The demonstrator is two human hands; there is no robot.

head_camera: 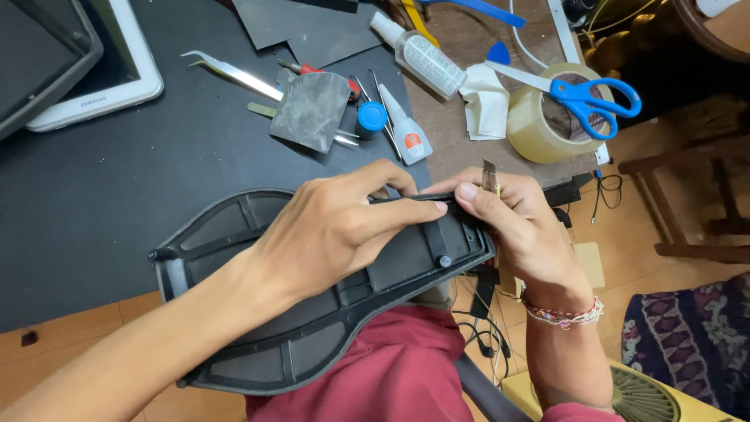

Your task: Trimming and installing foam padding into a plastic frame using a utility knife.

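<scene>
One big dark table [117,180] fills the top left, and everything else sits around it. One long black plastic frame [312,312] lies across the near edge of the table and over the person's red lap. The left hand [336,227] lies on top of the frame, fingers curled down and pressing its top edge. The right hand [523,227] grips the frame's right end, closed around one small cutter blade [491,178] that pokes up between the fingers. One white tablet [117,70] sits at the table's far left. One roll of tan tape [539,125] sits just off the table's right edge, with one pair of blue scissors [586,98] resting on it. Two small glue bottles [406,129] lie near the table's right edge. One pair of silver tweezers [234,74] lies on the table too.
</scene>
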